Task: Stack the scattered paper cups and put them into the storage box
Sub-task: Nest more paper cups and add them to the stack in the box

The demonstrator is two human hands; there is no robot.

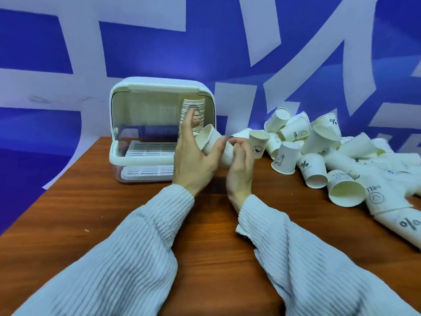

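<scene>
Near the camera, the left hand [193, 160] and right hand [239, 165] hold tilted paper cups [214, 144]; light and crushable, they want gentle sidewall grips.

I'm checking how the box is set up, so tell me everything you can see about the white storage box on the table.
The white plastic storage box with rounded corners stands upright at the far left of the brown wooden table, against the blue and white wall. Its front is open, with a clear flap lowered on the left side. Inside lies a white slotted tray; a second slotted tray shows lower down, behind the clear base. A nested stack of white paper cups stands in the right side. The left hand partly hides its right front.
</scene>
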